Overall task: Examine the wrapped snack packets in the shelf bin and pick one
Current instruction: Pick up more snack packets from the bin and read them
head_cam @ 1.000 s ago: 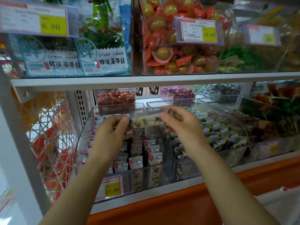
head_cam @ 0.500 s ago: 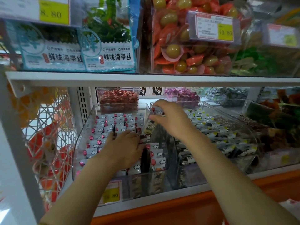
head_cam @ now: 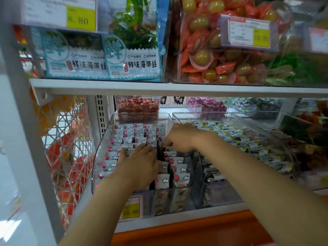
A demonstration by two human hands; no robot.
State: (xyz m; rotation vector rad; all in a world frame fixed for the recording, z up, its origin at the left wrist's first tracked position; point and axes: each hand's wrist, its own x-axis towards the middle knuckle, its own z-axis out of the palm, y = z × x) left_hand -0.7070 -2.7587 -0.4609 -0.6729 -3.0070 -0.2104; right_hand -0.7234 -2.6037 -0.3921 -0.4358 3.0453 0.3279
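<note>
Packets [head_cam: 182, 178], ranked front-to-back in the bin [head_cam: 99, 157], are pressed beneath the flat left hand [head_cam: 140, 164], while the right hand [head_cam: 181, 139] is curled among them just beyond, its grasp indiscernible.

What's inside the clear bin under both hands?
The clear bin holds rows of white wrapped packets with red dots and cloud prints. Left hand and right hand cover the middle ones.

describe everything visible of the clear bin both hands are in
The bin is clear, hard-looking plastic, open-topped, standing on the lower shelf. It holds rows of white packets printed with a red dot and a cloud. The left hand lies flat on them; the right hand curls into them further back. A yellow price tag sits below its front.
</note>
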